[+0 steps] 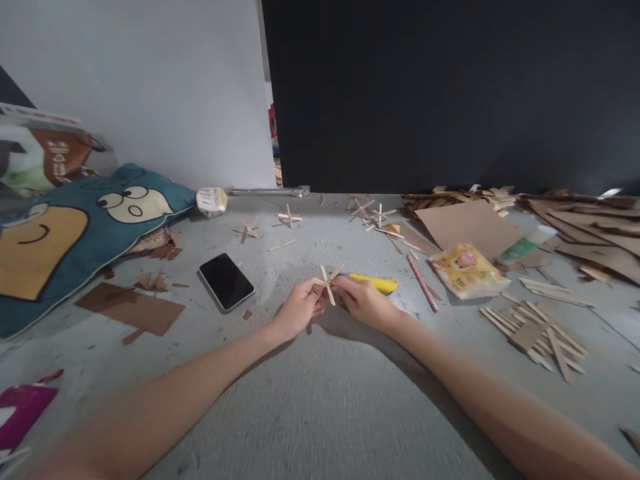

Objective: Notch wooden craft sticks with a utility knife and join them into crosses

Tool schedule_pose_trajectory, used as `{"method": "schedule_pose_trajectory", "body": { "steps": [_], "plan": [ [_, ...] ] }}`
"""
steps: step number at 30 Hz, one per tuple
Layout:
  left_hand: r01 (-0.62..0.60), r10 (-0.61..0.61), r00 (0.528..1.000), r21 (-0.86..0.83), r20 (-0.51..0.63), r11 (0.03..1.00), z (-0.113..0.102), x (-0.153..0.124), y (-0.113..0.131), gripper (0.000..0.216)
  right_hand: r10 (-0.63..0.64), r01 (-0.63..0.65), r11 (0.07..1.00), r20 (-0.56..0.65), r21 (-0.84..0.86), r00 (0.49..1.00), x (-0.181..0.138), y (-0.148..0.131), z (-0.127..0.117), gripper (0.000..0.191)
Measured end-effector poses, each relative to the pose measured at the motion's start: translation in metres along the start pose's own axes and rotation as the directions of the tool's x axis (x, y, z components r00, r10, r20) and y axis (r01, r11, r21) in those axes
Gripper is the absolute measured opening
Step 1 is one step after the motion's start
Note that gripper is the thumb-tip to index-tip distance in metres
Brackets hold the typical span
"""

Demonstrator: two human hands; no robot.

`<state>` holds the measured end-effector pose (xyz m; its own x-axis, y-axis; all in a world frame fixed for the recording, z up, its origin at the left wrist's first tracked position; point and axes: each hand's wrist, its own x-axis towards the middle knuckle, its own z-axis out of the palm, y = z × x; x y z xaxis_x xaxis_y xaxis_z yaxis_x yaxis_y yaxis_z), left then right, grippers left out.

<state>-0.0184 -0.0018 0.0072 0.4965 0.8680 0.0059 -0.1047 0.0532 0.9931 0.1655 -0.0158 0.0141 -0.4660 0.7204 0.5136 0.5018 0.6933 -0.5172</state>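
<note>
At the middle of the frame, a small star of crossed wooden sticks (327,285) is held just above the desk (300,413). The left hand (299,308) pinches its left side between thumb and fingers; the fingers of the right hand (365,301) are closed on its right side. The undersides of both hands and the stick ends inside the grip are hidden, so how the sticks are joined is hard to make out.

Behind the right hand a yellow cutter (383,285) is partly covered. Right of centre lie a red patterned pencil (423,283) and a yellow packet (467,270), whose printed characters are too small to read. The green label on the glue stick (527,245) beyond it is blurred.

At upper left, a brown-and-white bag (63,157) bears pale, illegible lettering and a triangular symbol; the frame edge cuts it off, as it does the teal cushion (140,203) below and a purple object (25,417) at lower left. The small pot (211,200) beside the cushion has unreadable fine print.
</note>
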Motion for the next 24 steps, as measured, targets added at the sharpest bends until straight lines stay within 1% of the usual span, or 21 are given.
{"method": "schedule_pose_trajectory", "body": {
  "steps": [4, 6, 8, 10, 13, 16, 21, 24],
  "plan": [
    [-0.105, 0.115, 0.992, 0.183, -0.045, 0.978, 0.001, -0.005, 0.009, 0.03, 0.044, -0.035, 0.995, -0.106, 0.093, 0.993, 0.0, 0.001, 0.004, 0.023],
    [-0.127, 0.144, 0.988, 0.248, -0.053, 0.96, 0.002, -0.008, 0.013, 0.028, 0.031, -0.012, 0.992, -0.157, 0.124, 0.987, 0.0, 0.003, 0.005, 0.019],
    [-0.134, 0.152, 0.987, 0.269, -0.049, 0.954, 0.003, -0.009, 0.013, 0.032, 0.003, 0.026, 0.99, -0.202, 0.14, 0.979, -0.001, 0.007, 0.007, 0.02],
    [-0.14, 0.157, 0.986, 0.243, -0.051, 0.96, 0.003, -0.008, 0.01, 0.042, -0.028, 0.058, 0.99, -0.217, 0.132, 0.976, -0.002, 0.01, 0.008, 0.023],
    [-0.123, 0.131, 0.99, 0.136, -0.048, 0.983, 0.003, -0.004, 0.004, 0.049, -0.064, 0.082, 0.992, -0.175, 0.095, 0.983, -0.002, 0.012, 0.007, 0.027],
    [-0.046, 0.047, 0.999, 0.021, -0.022, 0.999, 0.001, 0.0, 0.002, 0.042, -0.084, 0.093, 0.992, -0.105, 0.081, 0.991, -0.001, 0.011, 0.003, 0.029],
    [0.058, -0.057, 0.998, 0.037, -0.041, 0.998, -0.002, 0.001, 0.006, 0.026, -0.064, 0.061, 0.995, 0.043, 0.077, 0.997, 0.002, 0.006, -0.007, 0.029],
    [0.082, -0.081, 0.996, 0.049, -0.027, 0.995, -0.002, 0.0, 0.008, 0.019, -0.049, 0.043, 0.997, 0.089, 0.068, 0.995, 0.003, 0.002, -0.01, 0.031]
  ]
}}
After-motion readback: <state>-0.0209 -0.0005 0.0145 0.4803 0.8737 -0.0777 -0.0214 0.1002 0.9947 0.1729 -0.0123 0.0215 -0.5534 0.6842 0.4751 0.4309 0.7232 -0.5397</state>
